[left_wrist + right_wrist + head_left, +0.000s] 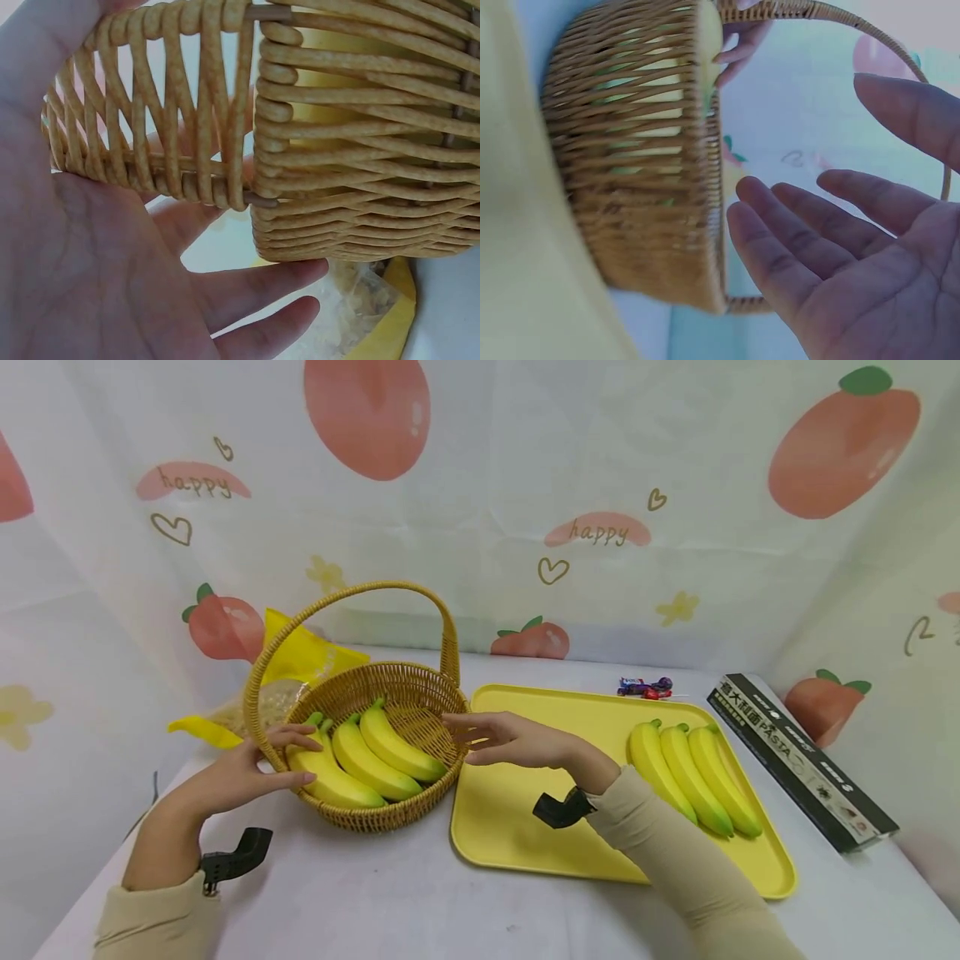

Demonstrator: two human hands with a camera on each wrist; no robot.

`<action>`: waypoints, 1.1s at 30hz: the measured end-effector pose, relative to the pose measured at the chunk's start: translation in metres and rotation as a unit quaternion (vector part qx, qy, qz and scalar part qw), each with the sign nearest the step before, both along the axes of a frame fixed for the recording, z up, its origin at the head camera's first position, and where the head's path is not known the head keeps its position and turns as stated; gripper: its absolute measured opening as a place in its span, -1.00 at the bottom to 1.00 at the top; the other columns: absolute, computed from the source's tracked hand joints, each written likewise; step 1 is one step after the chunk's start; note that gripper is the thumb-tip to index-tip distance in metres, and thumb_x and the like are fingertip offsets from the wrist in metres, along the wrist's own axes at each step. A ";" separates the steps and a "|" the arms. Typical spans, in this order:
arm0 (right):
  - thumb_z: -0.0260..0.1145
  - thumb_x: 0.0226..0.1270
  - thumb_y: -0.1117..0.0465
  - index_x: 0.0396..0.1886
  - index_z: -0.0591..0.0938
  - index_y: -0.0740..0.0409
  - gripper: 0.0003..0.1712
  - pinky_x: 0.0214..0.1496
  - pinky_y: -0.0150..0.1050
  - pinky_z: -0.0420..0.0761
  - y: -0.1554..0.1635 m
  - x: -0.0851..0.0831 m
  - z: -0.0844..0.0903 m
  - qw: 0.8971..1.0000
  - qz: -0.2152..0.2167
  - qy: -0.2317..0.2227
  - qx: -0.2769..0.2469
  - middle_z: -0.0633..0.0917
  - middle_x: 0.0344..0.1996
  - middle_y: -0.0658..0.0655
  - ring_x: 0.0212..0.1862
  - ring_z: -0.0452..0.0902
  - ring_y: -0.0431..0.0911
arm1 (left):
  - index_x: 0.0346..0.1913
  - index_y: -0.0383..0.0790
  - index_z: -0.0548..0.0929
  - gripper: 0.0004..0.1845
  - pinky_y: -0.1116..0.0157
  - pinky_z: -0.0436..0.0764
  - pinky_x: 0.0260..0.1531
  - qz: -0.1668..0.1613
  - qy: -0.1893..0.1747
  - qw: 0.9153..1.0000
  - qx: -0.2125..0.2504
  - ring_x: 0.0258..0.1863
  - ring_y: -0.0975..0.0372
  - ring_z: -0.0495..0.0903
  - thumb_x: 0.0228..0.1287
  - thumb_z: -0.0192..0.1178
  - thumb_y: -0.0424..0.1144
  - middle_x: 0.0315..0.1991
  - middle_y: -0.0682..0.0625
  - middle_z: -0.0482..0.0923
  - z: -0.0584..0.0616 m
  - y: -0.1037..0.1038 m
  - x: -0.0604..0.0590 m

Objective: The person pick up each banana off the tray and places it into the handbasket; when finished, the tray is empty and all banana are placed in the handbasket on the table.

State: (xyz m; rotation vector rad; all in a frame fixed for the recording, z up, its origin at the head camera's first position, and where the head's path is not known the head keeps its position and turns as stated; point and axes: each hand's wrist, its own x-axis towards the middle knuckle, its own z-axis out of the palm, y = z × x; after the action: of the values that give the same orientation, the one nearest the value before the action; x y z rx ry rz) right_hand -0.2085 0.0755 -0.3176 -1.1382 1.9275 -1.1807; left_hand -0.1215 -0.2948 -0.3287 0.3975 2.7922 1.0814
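A round wicker basket [390,818] with a tall arched handle [352,589] stands left of centre and holds several yellow bananas [375,760] with green tips. My left hand [243,777] is at the basket's left side. In the left wrist view, the lower handle [150,105] passes between the thumb and the loosely extended fingers, close to the palm. Spread and relaxed, my right hand [517,739] hovers by the basket's right rim, above the yellow tray's left part. Nothing is in it. In the right wrist view, its fingers [780,262] stand apart from the basket wall [630,150].
Three bananas [686,777] lie on the right of the yellow tray [547,860]. Beyond the tray are small wrapped candies [645,687]; a black pasta box [802,760] lies to its right. A yellow and clear bag [315,652] sits behind the basket, near the fruit-print cloth.
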 end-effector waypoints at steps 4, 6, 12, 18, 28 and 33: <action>0.16 0.36 0.19 0.44 0.11 0.17 -0.29 0.32 -0.02 0.31 0.021 0.006 -0.006 1.000 -0.026 0.000 0.000 0.20 0.41 0.20 0.38 0.21 0.10 | 0.08 -0.09 0.54 -0.59 -0.19 0.38 -0.04 -0.006 0.001 1.000 0.007 0.28 -0.22 0.15 0.17 0.26 -0.10 0.31 -0.20 0.22 -0.001 0.000 -0.001; 0.17 0.36 0.18 0.44 0.12 0.18 -0.28 0.31 0.01 0.31 0.033 0.010 -0.010 0.999 -0.045 -0.005 -0.007 0.19 0.41 0.21 0.38 0.21 0.10 | 0.11 -0.13 0.54 -0.58 -0.18 0.40 -0.06 -0.012 -0.001 1.000 0.012 0.28 -0.23 0.14 0.18 0.26 -0.12 0.31 -0.22 0.21 -0.001 0.000 -0.002; 0.16 0.36 0.19 0.43 0.14 0.18 -0.30 0.29 -0.07 0.35 0.069 0.018 -0.020 0.994 -0.104 -0.019 -0.036 0.16 0.42 0.27 0.39 0.14 0.21 | 0.14 -0.16 0.52 -0.56 -0.16 0.40 -0.06 -0.019 -0.007 1.000 0.017 0.27 -0.25 0.13 0.20 0.24 -0.14 0.32 -0.24 0.17 -0.001 0.000 -0.003; 0.16 0.36 0.19 0.42 0.16 0.18 -0.32 0.24 -0.23 0.42 0.101 0.027 -0.024 0.984 -0.171 -0.034 -0.046 0.13 0.42 0.28 0.40 0.11 0.22 | 0.12 -0.12 0.52 -0.57 -0.18 0.38 -0.04 -0.017 -0.003 1.000 0.015 0.27 -0.22 0.15 0.19 0.25 -0.12 0.30 -0.22 0.19 -0.002 0.000 -0.002; 0.12 0.39 0.19 0.39 0.19 0.22 -0.37 0.18 -0.37 0.43 0.141 0.038 -0.030 0.964 -0.262 -0.009 -0.054 0.33 0.34 0.07 0.34 0.29 -0.04 | 0.12 -0.12 0.52 -0.57 -0.16 0.40 -0.04 -0.016 -0.008 1.000 0.018 0.27 -0.22 0.14 0.19 0.24 -0.12 0.31 -0.23 0.19 -0.004 -0.001 -0.002; 0.12 0.38 0.24 0.37 0.18 0.37 -0.36 0.08 -0.53 0.44 0.155 0.041 -0.034 0.955 -0.286 0.004 -0.078 0.44 0.14 -0.32 0.17 0.40 -0.44 | 0.12 -0.13 0.53 -0.58 -0.11 0.42 -0.04 -0.015 -0.007 1.000 0.017 0.25 -0.20 0.17 0.19 0.25 -0.13 0.30 -0.22 0.19 -0.004 -0.001 -0.003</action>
State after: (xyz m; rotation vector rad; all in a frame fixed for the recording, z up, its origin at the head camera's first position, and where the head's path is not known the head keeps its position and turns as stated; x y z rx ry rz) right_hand -0.1671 0.2301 -0.3518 -0.6619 2.2827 -1.6516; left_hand -0.1240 -0.2958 -0.3324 0.4331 2.7499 1.1212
